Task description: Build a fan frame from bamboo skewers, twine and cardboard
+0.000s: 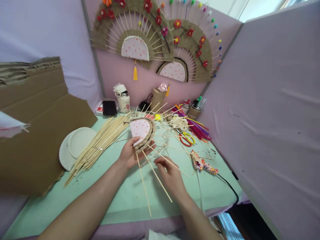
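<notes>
My left hand point(129, 154) holds a half-round fan piece point(141, 130) by its lower edge, thumb on the pink dotted fabric and fingers behind. Twine and a dark line border its curved rim, from which several thin wooden sticks point(160, 180) spread upward, right and down. My right hand point(168, 168) is just right of the lower sticks, its thumb and fingertips pinched together near a loose strand of twine point(163, 146). Whether the strand runs between those fingertips is too small to tell.
Left: a bundle of sticks point(100, 143), paper plates point(81, 141), cardboard point(32, 133). Right: scissors point(186, 138), a floral glue gun point(202, 163) with its cord, purple pipe cleaners point(200, 128). Behind: a white bottle point(123, 101), a twine roll point(157, 99), a pen cup point(194, 111); decorated fans point(135, 48) on the wall.
</notes>
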Demonstrator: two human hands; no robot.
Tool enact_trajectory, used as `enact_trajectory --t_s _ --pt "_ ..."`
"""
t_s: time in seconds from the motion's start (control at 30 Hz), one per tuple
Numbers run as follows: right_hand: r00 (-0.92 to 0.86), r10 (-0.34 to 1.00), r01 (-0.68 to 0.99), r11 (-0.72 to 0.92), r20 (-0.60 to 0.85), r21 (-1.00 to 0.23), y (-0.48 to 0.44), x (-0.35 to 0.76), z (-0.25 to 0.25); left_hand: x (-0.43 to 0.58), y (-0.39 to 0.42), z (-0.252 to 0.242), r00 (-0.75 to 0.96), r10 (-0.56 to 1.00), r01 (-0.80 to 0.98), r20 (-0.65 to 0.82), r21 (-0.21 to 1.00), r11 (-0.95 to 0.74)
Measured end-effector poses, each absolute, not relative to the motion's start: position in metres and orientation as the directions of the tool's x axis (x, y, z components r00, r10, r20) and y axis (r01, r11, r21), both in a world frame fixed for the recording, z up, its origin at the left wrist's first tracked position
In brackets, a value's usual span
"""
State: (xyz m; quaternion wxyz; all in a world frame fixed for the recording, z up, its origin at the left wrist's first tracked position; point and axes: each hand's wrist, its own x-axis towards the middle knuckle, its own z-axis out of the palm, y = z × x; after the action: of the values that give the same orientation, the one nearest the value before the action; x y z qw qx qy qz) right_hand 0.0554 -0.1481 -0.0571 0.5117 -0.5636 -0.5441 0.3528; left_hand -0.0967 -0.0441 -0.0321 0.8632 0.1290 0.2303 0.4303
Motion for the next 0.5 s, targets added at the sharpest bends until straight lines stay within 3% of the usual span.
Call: enact_trajectory --t_s 0.17,0.33,0.5 --pt "0.124 0.98 0.015 0.154 0.155 -0.988 -0.128 0.033 -0.064 -0.093 -0.046 -0.039 0.617 0.763 -0.609 -0.193 0.497 0.619" --pt "0.159 0.981 -0.173 0.138 0.111 -0.975 -0.111 0.025 -0.059 -0.086 -0.047 -0.043 0.53 0.81 -0.597 -0.252 0.568 0.567" --pt "0.118 0.977 -0.264 0.204 0.178 -0.943 -0.114 0.026 -0.047 -0.08 -0.054 -0.038 0.474 0.848 -0.55 -0.239 0.671 0.497"
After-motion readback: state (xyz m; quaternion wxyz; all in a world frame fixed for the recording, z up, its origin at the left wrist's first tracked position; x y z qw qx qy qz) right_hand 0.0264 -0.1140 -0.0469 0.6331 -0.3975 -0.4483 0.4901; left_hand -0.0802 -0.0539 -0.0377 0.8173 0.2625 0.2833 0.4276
